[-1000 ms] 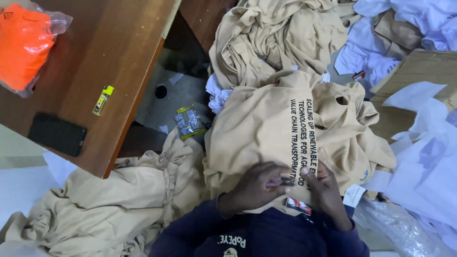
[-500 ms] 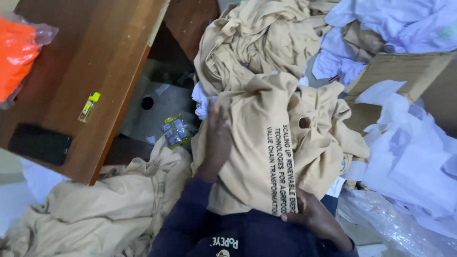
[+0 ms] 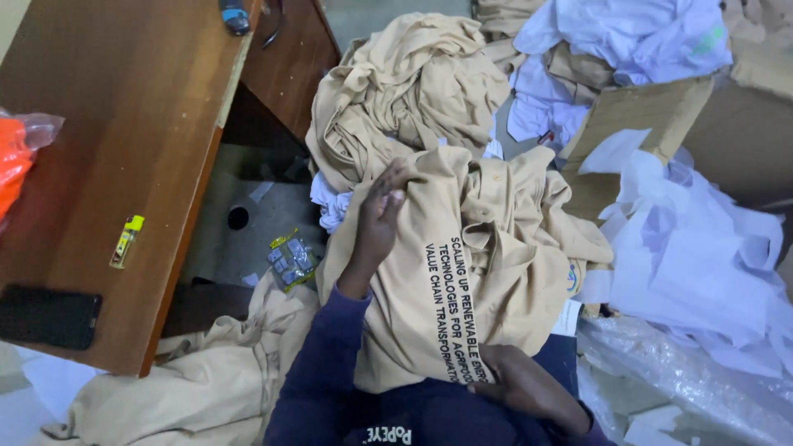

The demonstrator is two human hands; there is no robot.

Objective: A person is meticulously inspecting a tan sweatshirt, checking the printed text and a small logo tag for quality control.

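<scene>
A beige shirt with dark printed lettering lies across my lap in the head view. My left hand rests flat on its upper left part, fingers stretched toward the shoulder. At the bottom hem my right hand presses on the cloth near the lettering; whether it grips the fabric is unclear. My dark blue sleeves show below both hands. More beige shirts are heaped just beyond the one on my lap.
A brown wooden desk stands at left with a black phone, a small yellow object and an orange bag. White cloth, cardboard, clear plastic and another beige pile surround me.
My left hand has slid up the shirt from its lower part toward the shoulder. My right hand has stayed at the hem. The shirt has been spread longer over my lap.
</scene>
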